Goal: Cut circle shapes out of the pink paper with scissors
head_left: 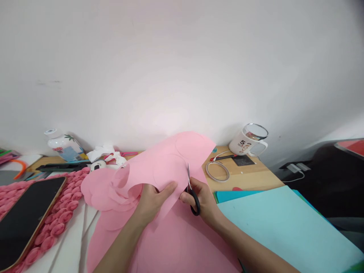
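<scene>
My left hand (pixel 153 199) grips the lower edge of a pink paper sheet (pixel 170 159) and lifts it off the table, thumb on top. My right hand (pixel 203 199) is closed round black-handled scissors (pixel 192 193), whose blades point up and away into the sheet's right edge. Faint circle outlines show on the raised sheet. Cut pink paper pieces (pixel 99 189) curl and lie to the left of my left hand. More pink paper (pixel 176 242) lies flat beneath both forearms.
Light blue paper sheets (pixel 284 227) lie at the right. A white mug (pixel 248 140) and a coiled white cable (pixel 217 170) sit on the wooden desk behind. A dark tablet (pixel 25 216) rests on pink paper rosettes (pixel 65 208) at the left. A clear bottle (pixel 64 146) lies by the wall.
</scene>
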`<act>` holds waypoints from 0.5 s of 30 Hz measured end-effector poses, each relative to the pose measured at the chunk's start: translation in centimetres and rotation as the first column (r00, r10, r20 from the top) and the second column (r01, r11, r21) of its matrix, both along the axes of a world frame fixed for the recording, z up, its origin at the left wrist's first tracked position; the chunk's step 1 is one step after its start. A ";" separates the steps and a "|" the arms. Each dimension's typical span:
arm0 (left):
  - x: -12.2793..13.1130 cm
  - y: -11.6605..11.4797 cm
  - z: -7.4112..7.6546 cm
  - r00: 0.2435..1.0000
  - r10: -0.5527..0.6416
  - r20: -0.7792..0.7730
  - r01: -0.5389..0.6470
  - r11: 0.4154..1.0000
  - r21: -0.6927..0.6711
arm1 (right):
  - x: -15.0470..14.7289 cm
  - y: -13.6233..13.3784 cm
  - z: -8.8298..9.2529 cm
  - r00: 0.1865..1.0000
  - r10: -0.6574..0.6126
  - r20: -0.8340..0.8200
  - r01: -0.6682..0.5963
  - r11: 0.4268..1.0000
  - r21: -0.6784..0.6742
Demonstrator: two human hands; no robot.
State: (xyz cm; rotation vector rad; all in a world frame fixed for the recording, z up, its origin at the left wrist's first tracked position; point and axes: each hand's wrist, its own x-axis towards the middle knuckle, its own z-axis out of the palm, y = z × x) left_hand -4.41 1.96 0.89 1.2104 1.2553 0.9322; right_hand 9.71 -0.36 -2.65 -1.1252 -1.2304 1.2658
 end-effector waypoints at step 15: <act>-0.6 0.4 -0.4 0.998 -0.036 0.049 0.034 0.999 0.030 | 0.0 0.1 0.1 1.000 0.002 0.023 -0.002 1.000 0.021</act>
